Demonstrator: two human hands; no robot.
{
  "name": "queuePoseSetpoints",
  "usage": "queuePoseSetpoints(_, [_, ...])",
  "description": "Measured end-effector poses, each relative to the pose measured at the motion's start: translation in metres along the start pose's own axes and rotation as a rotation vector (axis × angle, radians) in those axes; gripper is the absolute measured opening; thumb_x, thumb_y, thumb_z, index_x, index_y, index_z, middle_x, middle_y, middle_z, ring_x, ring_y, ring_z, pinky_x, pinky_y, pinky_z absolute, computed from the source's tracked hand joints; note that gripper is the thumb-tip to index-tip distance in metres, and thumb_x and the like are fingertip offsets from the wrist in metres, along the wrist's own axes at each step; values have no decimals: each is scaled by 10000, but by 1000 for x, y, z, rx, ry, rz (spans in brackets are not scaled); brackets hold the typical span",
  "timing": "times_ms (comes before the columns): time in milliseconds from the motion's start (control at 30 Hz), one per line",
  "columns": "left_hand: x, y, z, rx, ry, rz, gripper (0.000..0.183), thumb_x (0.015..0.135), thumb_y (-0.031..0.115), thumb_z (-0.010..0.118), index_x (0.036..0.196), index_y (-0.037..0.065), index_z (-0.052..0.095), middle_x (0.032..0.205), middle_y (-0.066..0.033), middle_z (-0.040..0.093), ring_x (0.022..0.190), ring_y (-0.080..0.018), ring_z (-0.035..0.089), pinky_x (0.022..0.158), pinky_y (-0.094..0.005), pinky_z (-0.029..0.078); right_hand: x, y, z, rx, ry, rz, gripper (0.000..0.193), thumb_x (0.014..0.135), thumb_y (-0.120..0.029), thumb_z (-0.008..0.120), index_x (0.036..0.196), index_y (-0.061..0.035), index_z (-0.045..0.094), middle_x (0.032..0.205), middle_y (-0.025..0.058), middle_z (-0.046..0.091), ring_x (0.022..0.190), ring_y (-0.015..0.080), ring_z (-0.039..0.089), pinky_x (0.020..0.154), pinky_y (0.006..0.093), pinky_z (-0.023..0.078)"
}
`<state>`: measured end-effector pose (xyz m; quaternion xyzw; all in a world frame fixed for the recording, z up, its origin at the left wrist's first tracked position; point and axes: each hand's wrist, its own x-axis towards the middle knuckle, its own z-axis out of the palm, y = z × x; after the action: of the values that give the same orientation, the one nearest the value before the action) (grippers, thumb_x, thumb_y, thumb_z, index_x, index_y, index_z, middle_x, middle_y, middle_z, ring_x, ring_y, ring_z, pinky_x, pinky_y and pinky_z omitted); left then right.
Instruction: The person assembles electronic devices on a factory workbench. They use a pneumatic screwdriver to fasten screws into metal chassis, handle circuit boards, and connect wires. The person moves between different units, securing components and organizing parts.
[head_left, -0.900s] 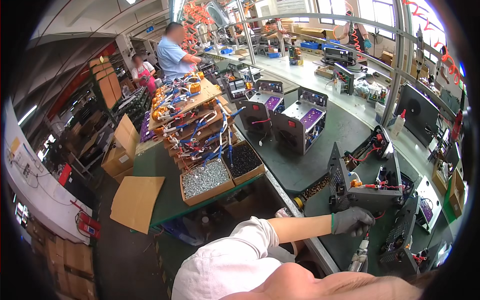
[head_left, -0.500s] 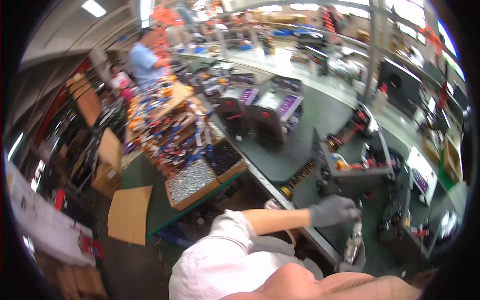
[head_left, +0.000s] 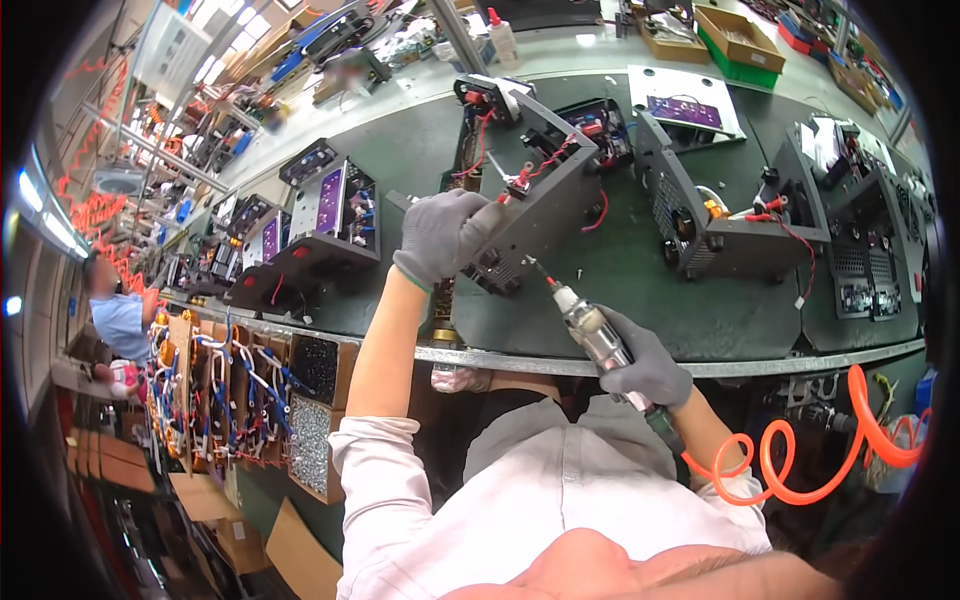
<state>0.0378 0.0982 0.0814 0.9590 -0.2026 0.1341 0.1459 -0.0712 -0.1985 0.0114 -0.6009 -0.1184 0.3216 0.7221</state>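
My left hand point(head_left: 440, 238), in a grey glove, is closed at the left end of a dark grey metal housing point(head_left: 545, 215), its fingertips beside a red connector point(head_left: 519, 184). The housing stands aslant on the bench, with red wires and a white tie at its upper edge. My right hand point(head_left: 645, 360), also gloved, is wrapped round a silver air screwdriver point(head_left: 597, 335). The driver's thin bit points up and left, with a small bright piece at its tip, just short of the housing's front panel. An orange coiled hose point(head_left: 780, 465) runs from its rear to the right.
The dark green bench top point(head_left: 600, 315) ends in a metal front edge point(head_left: 780, 367). Further housings stand at right point(head_left: 740, 240) and left point(head_left: 335, 215). Wire bundles point(head_left: 215, 390) and a carton of small silver parts point(head_left: 312, 440) lie at lower left. A person in blue point(head_left: 118, 320) stands far left.
My view has swung to the right. My left hand has moved from beside the driver's tip to the housing. The driver has stayed in my right hand and now points at the housing.
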Motion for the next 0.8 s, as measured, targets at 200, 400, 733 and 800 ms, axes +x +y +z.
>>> queuePoseSetpoints(200, [2,-5,3,103,222,399,139,839,267,549,863,144,608,658,-51,590,576,-265,586,470,-389,413,12,-6,5,-39,-31,9,877,604,-131,664,1414,-14,349,1119,103,545,970,160,539,859,280,457])
queuePoseSetpoints(400, [2,-11,6,95,271,446,82,812,202,573,880,157,574,646,-46,574,542,-260,565,433,-385,376,16,-3,6,40,-26,5,886,605,-135,681,1412,5,341,1148,107,538,1012,172,534,885,281,449])
queuePoseSetpoints(733, [1,-11,7,133,288,470,125,792,178,585,913,150,571,630,-47,552,526,-264,552,415,-382,363,20,-4,11,101,-23,-34,869,598,-133,670,1396,21,360,1096,80,537,922,144,543,804,264,467])
queuePoseSetpoints(800, [0,-12,8,125,286,459,110,801,190,582,903,152,577,634,-49,558,534,-269,556,431,-389,373,21,-7,16,152,-21,-20,859,599,-137,665,1389,21,369,1074,74,539,878,133,546,756,256,476])
